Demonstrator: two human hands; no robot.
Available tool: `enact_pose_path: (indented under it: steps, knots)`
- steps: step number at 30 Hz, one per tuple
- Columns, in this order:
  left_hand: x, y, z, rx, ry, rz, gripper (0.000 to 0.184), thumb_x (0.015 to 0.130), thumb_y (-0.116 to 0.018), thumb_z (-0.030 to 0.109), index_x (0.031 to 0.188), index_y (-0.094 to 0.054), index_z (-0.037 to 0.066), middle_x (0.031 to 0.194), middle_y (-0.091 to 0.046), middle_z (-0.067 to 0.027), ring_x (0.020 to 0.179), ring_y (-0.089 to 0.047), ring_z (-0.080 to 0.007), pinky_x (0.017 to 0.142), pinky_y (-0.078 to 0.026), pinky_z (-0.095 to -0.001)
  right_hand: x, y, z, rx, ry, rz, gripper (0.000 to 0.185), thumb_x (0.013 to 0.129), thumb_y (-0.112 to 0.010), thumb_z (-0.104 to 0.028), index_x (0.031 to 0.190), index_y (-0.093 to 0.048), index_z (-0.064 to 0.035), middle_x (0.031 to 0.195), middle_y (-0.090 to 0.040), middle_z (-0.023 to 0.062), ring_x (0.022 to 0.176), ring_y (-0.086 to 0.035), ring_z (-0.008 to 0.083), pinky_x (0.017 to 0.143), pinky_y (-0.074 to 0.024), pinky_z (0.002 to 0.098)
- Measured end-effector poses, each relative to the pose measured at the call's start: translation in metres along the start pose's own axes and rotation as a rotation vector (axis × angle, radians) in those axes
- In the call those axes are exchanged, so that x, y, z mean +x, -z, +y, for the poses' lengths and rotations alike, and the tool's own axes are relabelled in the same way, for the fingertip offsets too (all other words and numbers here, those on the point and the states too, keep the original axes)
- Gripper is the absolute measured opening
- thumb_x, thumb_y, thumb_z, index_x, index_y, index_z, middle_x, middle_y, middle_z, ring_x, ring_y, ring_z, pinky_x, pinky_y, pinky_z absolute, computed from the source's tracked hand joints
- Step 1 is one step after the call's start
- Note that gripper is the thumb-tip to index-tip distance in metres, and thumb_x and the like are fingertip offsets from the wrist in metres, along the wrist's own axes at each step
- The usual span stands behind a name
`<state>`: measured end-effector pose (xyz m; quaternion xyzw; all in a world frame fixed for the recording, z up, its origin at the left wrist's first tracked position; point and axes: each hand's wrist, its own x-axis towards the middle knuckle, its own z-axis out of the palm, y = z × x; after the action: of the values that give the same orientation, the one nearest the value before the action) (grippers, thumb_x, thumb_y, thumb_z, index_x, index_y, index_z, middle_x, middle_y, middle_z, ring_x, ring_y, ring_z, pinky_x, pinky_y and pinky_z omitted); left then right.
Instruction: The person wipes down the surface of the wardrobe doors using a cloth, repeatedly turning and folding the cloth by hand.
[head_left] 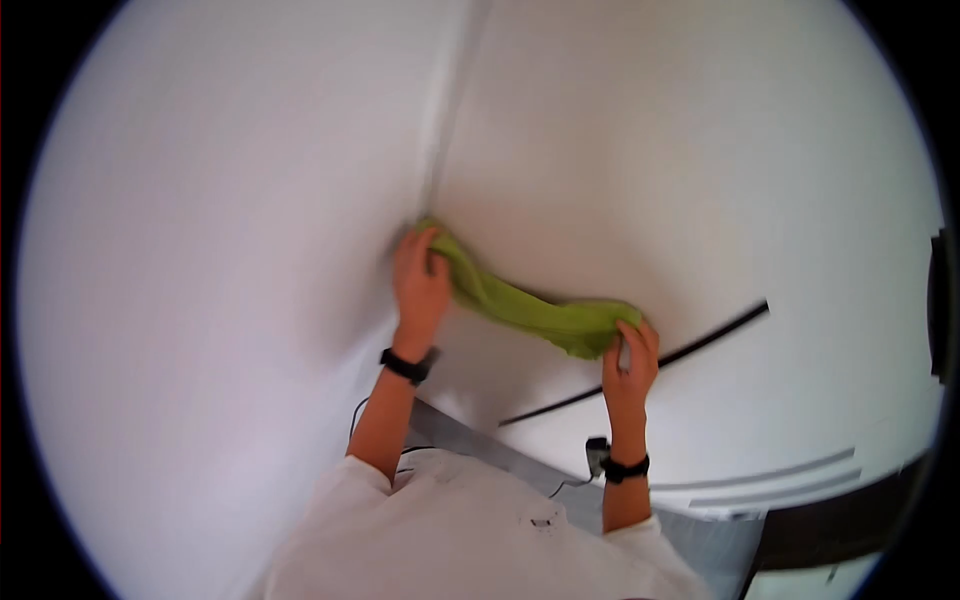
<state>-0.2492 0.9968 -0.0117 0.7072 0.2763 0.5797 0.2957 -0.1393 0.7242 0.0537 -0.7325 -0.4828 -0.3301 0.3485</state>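
a: what are the fingers up to?

b: the left hand (421,287) has its fingers bent in, almost closed over one end of a green cloth (522,308); the right hand (633,366) pinches the other end, thumb on one side, fingers on the other, with a small gap lower down.

a: why both ends?

b: my guess is to keep it spread lengthwise instead of bunched; it dips between the hands, though, so it hardly looks pulled tight.

a: where is it, exactly?

b: in front of the right wall (700,180); its left end sits up by the corner (438,150) where that meets the left wall (200,250); whether it touches all along, i cannot tell.

a: and further out?

b: a left wristband (407,367) and a right wristband (627,469), both black; a black strip (718,334) slants behind the right hand; near the right wristband is a small dark box (597,455) with a wire (570,485), its fixing unclear; nearest the camera, a white shirt (460,540), both arms reaching forward, perhaps for room to work.
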Motion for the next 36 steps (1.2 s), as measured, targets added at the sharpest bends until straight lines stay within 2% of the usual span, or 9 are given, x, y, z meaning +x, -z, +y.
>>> enact_pose_path:
  steps: [9, 14, 17, 22, 26, 28, 32, 34, 36]
  knots:
    - [-0.009, 0.025, 0.022, -0.287, 0.39, -0.341, 0.02, 0.097, -0.051, 0.014, 0.111, -0.058, 0.003, 0.075, -0.063, -0.0053, 0.061, -0.057, -0.0108, 0.055, -0.045, -0.0249, 0.026, 0.065, -0.008, -0.111, -0.332, 0.371, 0.014, 0.081, -0.071, -0.007, 0.094, -0.067, -0.0063, 0.072, -0.061, 0.0059, 0.058, -0.056, 0.0116, 0.052, -0.0449, 0.0236]
    - [0.015, 0.009, 0.051, -0.693, 0.42, -0.481, 0.021, 0.098, -0.048, 0.018, 0.116, -0.05, 0.007, 0.077, -0.063, -0.0063, 0.062, -0.056, -0.012, 0.058, -0.045, -0.0259, 0.025, 0.087, -0.011, 0.232, -0.681, 0.454, 0.018, 0.093, -0.06, -0.017, 0.103, -0.056, -0.0031, 0.061, -0.06, 0.0017, 0.049, -0.05, 0.0046, 0.045, -0.0369, 0.0199]
    - [0.028, -0.001, 0.09, -1.097, 0.628, -0.476, 0.022, 0.097, -0.05, 0.019, 0.115, -0.05, 0.007, 0.098, -0.064, -0.0109, 0.083, -0.062, -0.018, 0.069, -0.047, -0.0294, 0.017, 0.104, 0.002, 0.467, -0.756, 0.476, 0.019, 0.097, -0.052, -0.018, 0.106, -0.047, -0.0022, 0.071, -0.065, 0.0078, 0.052, -0.056, 0.0083, 0.046, -0.0404, 0.0211]
    - [0.026, -0.026, 0.18, -1.01, 0.268, -0.325, 0.024, 0.095, -0.048, 0.017, 0.117, -0.042, 0.009, 0.123, -0.054, -0.0202, 0.118, -0.051, -0.0344, 0.081, -0.047, -0.0358, -0.007, 0.117, 0.037, 0.647, -0.736, 0.627, 0.018, 0.099, -0.047, -0.018, 0.107, -0.042, -0.0027, 0.093, -0.067, 0.0152, 0.076, -0.066, 0.0174, 0.058, -0.0494, 0.0244]
    - [0.027, -0.024, 0.253, -1.143, -0.18, -0.362, 0.022, 0.095, -0.045, 0.017, 0.113, -0.041, 0.006, 0.123, -0.048, -0.0275, 0.116, -0.048, -0.0392, 0.091, -0.043, -0.0451, 0.004, 0.148, 0.028, 0.887, -0.774, 0.732, 0.02, 0.098, -0.051, -0.022, 0.101, -0.042, -0.0044, 0.088, -0.064, 0.0108, 0.079, -0.066, 0.0168, 0.066, -0.0522, 0.0267]
    - [0.027, -0.019, 0.27, -1.501, -0.215, -0.856, 0.018, 0.093, -0.044, 0.018, 0.103, -0.044, 0.003, 0.114, -0.049, -0.0233, 0.107, -0.051, -0.0352, 0.086, -0.045, -0.0425, -0.001, 0.141, 0.039, 0.794, -0.707, 0.847, 0.02, 0.097, -0.054, -0.02, 0.099, -0.042, -0.0048, 0.083, -0.062, 0.0075, 0.077, -0.064, 0.0149, 0.065, -0.0512, 0.0263]
    - [-0.012, -0.028, 0.301, -1.102, -0.031, -0.518, 0.009, 0.088, -0.051, 0.007, 0.092, -0.043, 0.004, 0.094, -0.049, -0.01, 0.088, -0.051, -0.0223, 0.075, -0.044, -0.0347, -0.04, 0.135, 0.047, 0.653, -0.797, 1.098, 0.006, 0.093, -0.052, -0.003, 0.099, -0.049, -0.003, 0.083, -0.062, 0.0086, 0.078, -0.064, 0.018, 0.068, -0.0507, 0.0288]
    - [-0.026, -0.049, 0.33, -1.037, -0.034, -0.411, 0.01, 0.088, -0.05, 0.002, 0.095, -0.043, 0.004, 0.092, -0.049, -0.0079, 0.084, -0.05, -0.0211, 0.074, -0.044, -0.033, -0.056, 0.148, 0.062, 0.1, -0.619, 0.764, 0.027, 0.084, -0.047, 0.01, 0.105, -0.057, -0.0042, 0.09, -0.064, 0.0111, 0.085, -0.064, 0.0259, 0.076, -0.0509, 0.0326]
    - [-0.027, -0.059, 0.347, -0.934, -0.052, -0.28, 0.019, 0.091, -0.047, 0.001, 0.11, -0.048, 0.001, 0.105, -0.053, -0.015, 0.098, -0.054, -0.0301, 0.088, -0.047, -0.039, -0.066, 0.17, 0.067, 0.209, -0.52, 0.707, 0.042, 0.082, -0.038, 0.013, 0.112, -0.062, -0.0045, 0.101, -0.062, 0.0121, 0.092, -0.06, 0.0243, 0.083, -0.0477, 0.0322]
